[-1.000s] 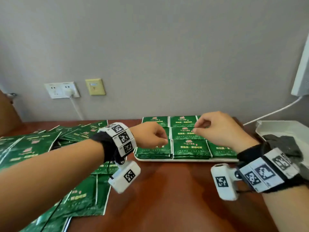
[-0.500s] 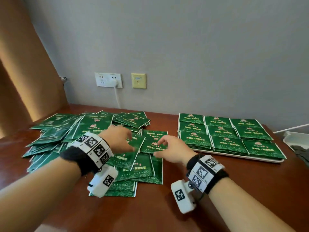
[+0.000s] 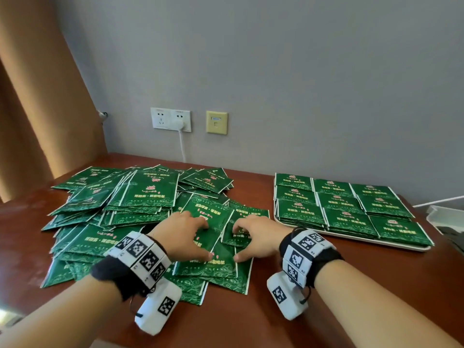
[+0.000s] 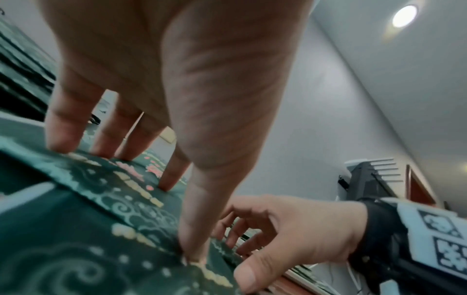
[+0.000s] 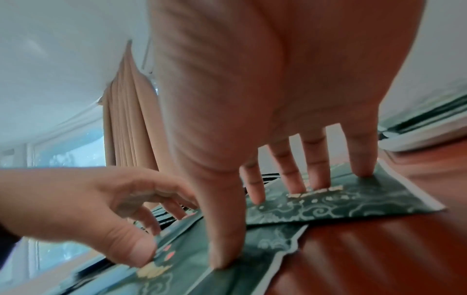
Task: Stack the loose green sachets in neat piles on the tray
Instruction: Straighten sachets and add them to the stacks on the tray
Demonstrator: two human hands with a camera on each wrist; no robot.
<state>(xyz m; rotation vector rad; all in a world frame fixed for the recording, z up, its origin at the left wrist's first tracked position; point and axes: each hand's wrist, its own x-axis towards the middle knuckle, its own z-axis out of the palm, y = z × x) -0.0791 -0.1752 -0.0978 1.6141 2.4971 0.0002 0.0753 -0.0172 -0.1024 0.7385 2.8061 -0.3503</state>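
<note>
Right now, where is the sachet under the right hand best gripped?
Probably at its near right corner, from the right: the sachet lies flat, that corner overhangs bare table, and the right hand's fingers already press it.

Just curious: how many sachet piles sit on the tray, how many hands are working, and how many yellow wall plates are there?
Sachet piles on the tray: 9
Hands, left hand and right hand: 2
Yellow wall plate: 1
Total: 12

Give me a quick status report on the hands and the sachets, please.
Left hand and right hand both fingertips-down on loose sachets, nothing lifted yet. Tray holds nine neat piles. Nothing in the way.
</note>
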